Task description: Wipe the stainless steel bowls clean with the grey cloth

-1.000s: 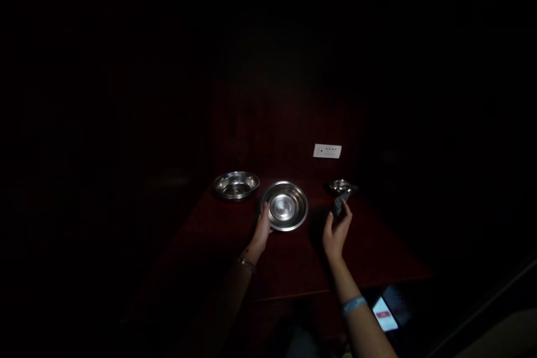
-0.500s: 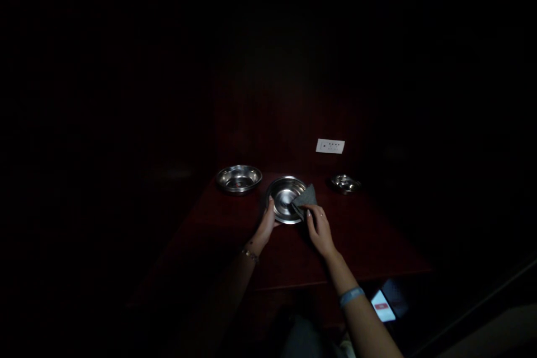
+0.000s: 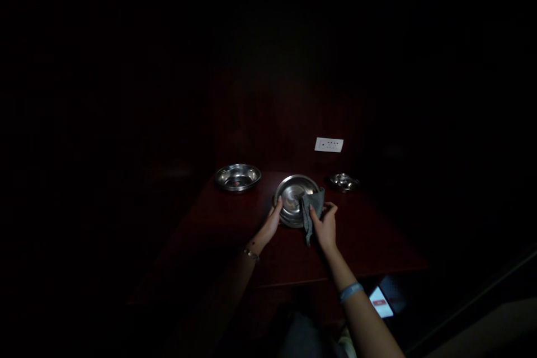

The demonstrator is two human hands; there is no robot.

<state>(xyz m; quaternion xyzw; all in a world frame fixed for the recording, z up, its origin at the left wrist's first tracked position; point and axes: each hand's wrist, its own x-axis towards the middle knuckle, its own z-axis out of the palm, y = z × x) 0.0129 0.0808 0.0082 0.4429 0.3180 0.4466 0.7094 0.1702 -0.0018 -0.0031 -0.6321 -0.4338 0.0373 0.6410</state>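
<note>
A shiny round metal dish [image 3: 291, 197] is tilted toward me above the table. My left hand [image 3: 272, 224] grips its left rim, thumb on the inside and the other fingers hidden behind. A grey-green cloth [image 3: 312, 208] lies over the dish's right rim, one corner hanging below it. My right hand [image 3: 325, 225] pinches the cloth against that rim, with the thumb on the front and the fingers behind.
On the dark red table [image 3: 356, 240], a metal dish [image 3: 238, 185] stands at the back left and a smaller metal dish [image 3: 344, 182] at the back right. A white socket panel [image 3: 329, 145] is on the wall. A lit phone [image 3: 381, 303] shows below the table edge.
The dish has shifted slightly right and tilted more toward me. My right hand has moved the cloth from inside the dish onto its right rim, where it now hangs down.
</note>
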